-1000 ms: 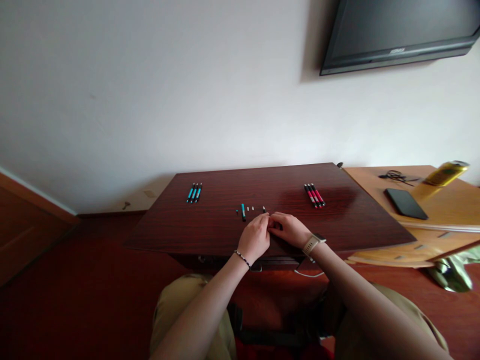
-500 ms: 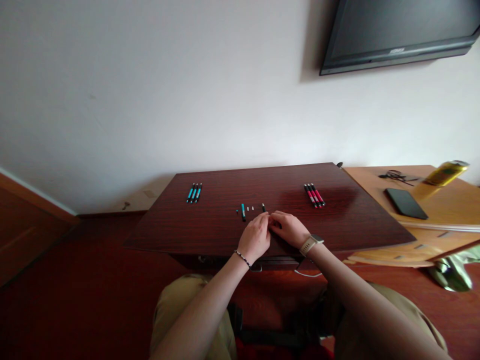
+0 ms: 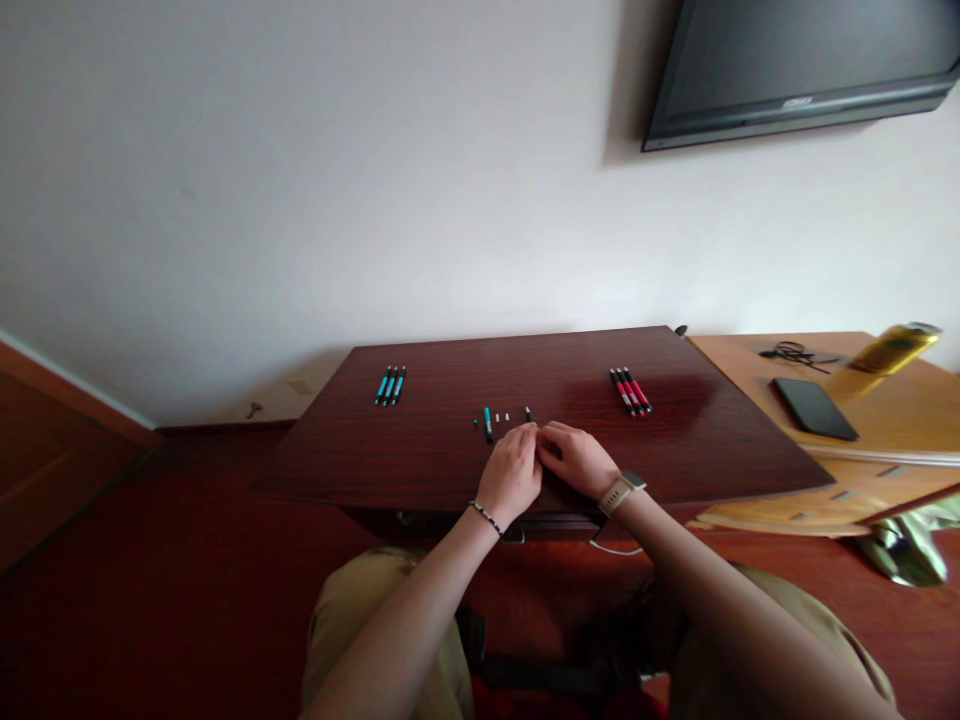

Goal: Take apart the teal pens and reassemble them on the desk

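My left hand [image 3: 513,464] and my right hand [image 3: 577,458] meet over the front middle of the dark wooden table [image 3: 450,475]. Both have their fingers curled together at the tips; whatever they pinch is hidden. Just beyond them lies a small black pen tip piece [image 3: 528,413]. Left of it are two tiny white pieces [image 3: 502,417], a blue pen barrel [image 3: 488,425] and a tiny blue cap-like piece [image 3: 475,422]. Three blue and black pens [image 3: 391,386] lie side by side at the left. Several pink and black pens [image 3: 631,391] lie in a row at the right.
A lighter wooden cabinet [image 3: 907,420] adjoins the table on the right. On it are a black phone-like slab [image 3: 814,408], a dark cable [image 3: 799,353] and a yellow can [image 3: 896,348]. A television [image 3: 802,75] hangs on the wall above.
Both hands stay together in the same place, with barely any finger movement visible. The whole view has shifted very slightly; the pens and loose pieces lie as before.
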